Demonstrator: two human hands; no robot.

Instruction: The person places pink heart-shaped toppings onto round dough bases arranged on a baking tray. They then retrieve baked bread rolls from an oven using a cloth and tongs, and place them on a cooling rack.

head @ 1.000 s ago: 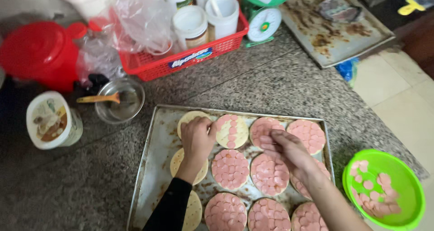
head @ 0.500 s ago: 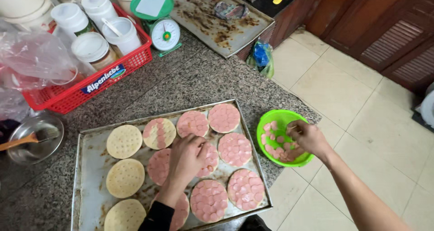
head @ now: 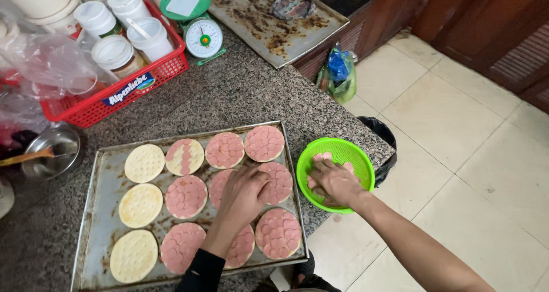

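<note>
A metal baking tray (head: 97,223) on the granite counter holds round flat dough bases. Most are covered with pink sausage slices (head: 264,143); three at the left (head: 144,163) are bare, and one (head: 185,156) is partly covered. My left hand (head: 245,194) rests palm down on the covered bases in the tray's middle. My right hand (head: 333,182) reaches into a green plastic colander (head: 357,152) at the counter's right edge, fingers on the pink slices inside. Whether it grips any slice is hidden.
A red basket (head: 108,100) with white lidded jars stands at the back left. Beside it is a small green kitchen scale (head: 201,38), a dirty empty baking tray (head: 269,23), and a steel bowl (head: 54,152) with a spoon. Tiled floor and a black bin (head: 380,133) lie to the right.
My right hand has gone from the tray to the green colander and now lies deeper among the slices. My left hand stays on the tray's middle. The view has swung right.
</note>
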